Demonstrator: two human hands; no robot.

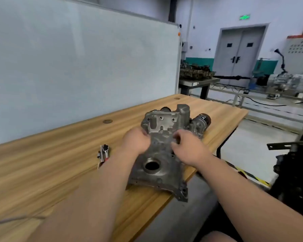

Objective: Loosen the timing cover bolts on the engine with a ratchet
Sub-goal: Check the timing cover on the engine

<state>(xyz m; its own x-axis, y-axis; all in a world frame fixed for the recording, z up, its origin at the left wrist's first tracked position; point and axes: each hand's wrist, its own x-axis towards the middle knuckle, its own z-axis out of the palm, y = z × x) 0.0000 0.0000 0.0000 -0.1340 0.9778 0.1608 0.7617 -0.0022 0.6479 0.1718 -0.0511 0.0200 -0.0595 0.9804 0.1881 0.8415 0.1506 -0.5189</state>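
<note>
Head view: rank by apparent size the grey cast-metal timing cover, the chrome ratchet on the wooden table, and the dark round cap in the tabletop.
1. grey cast-metal timing cover
2. chrome ratchet
3. dark round cap; farther off, so true size unsure

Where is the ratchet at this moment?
In the head view, the ratchet lies on the wooden table, just left of the left hand and the timing cover.

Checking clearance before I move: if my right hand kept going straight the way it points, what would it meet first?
The timing cover: your right hand has fingers curled on it, so it would likely press into the cover's raised upper part.
</note>
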